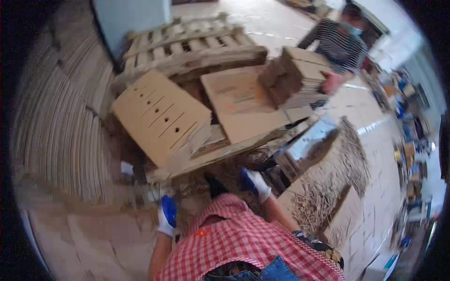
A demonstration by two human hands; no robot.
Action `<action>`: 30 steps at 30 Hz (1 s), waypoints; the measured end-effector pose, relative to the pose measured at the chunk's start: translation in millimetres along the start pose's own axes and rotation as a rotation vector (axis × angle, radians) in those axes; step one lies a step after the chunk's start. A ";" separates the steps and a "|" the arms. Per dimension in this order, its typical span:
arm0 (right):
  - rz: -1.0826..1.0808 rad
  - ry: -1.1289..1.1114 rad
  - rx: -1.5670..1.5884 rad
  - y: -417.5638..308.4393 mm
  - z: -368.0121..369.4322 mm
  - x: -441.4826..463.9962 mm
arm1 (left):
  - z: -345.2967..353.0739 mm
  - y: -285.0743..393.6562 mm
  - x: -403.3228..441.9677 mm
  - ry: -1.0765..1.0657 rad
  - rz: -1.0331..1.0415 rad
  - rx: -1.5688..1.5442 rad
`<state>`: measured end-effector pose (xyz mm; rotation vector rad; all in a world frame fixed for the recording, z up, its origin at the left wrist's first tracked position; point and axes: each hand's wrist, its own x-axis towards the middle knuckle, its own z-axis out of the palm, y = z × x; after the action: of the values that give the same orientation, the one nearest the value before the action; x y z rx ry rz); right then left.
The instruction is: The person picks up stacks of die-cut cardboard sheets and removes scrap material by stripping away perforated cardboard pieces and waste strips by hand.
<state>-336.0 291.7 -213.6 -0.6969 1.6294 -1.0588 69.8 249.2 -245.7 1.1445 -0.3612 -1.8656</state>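
Note:
My left hand [167, 214], in a white glove with a blue palm, hangs at the lower left beside the checked apron. Its blurred fingers look loosely stretched, with nothing visible in them. In a matching glove, my right hand [255, 184] is held out between the pallet edge and a machine, apparently loose and holding nothing. Ahead of both hands lies a stack of slotted cardboard sheets [161, 114] with a row of small holes. To its right is a flat cardboard sheet [234, 100], on the same wooden pallet [225, 152].
A co-worker [342, 42] in a striped top touches a stack of cardboard pieces [307, 70]. Tall stacked cardboard [58, 122] rises at left. Another pallet [187, 44] lies behind. A metal-topped machine [311, 138] and a heap of cardboard scraps [318, 196] are at right.

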 end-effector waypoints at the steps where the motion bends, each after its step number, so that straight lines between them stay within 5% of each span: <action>1: -0.078 0.016 -0.132 11.6 -3.6 -27.4 | 14.6 -2.4 -9.1 0.011 -0.033 0.084; 2: 0.050 0.034 0.191 -53.2 16.1 -93.1 | 40.2 -3.6 -26.6 0.025 -0.060 0.163; 3: 0.016 0.050 -0.034 -4.9 2.1 -90.4 | 56.9 -6.8 -34.7 -0.060 -0.048 0.273; 5: 0.249 -0.002 0.094 4.2 -5.7 -123.3 | 67.0 -29.0 -40.9 -0.174 -0.024 0.391; 9: 0.069 0.023 -0.207 5.8 -37.2 -172.5 | 86.5 -79.7 -55.0 -0.336 -0.209 0.471; 12: -0.157 0.177 -0.076 7.6 -62.0 -203.1 | 123.7 -98.7 -86.4 -0.361 -0.355 0.512; 14: -0.154 0.206 0.030 3.7 -78.5 -228.3 | 144.5 -113.0 -105.4 -0.320 -0.497 0.539; 17: -0.095 0.250 0.251 0.3 -111.5 -266.3 | 168.5 -154.0 -107.2 -0.398 -0.444 0.592; 20: -0.198 0.534 0.293 14.3 -155.5 -311.8 | 199.9 -186.8 -124.8 -0.608 -0.230 0.912; 23: -0.096 0.858 0.149 59.3 -236.4 -368.7 | 276.6 -223.3 -163.4 -0.697 -0.308 1.021; 25: -0.244 0.997 0.644 59.1 -284.1 -402.9 | 315.5 -254.6 -173.4 -0.764 -0.296 1.019; 27: -0.178 1.258 0.672 81.7 -324.5 -434.5 | 350.3 -289.9 -181.5 -0.863 -0.231 1.063; 29: -0.045 1.512 0.198 141.9 -367.5 -449.1 | 388.5 -321.3 -196.3 -0.970 -0.185 1.060; 30: -0.037 1.509 0.199 163.3 -383.5 -456.5 | 407.8 -335.5 -207.5 -1.003 -0.170 1.034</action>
<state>-551.2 864.5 -125.8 0.4155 2.6265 -1.9342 -410.1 526.2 -123.6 0.7029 -2.0036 -2.3442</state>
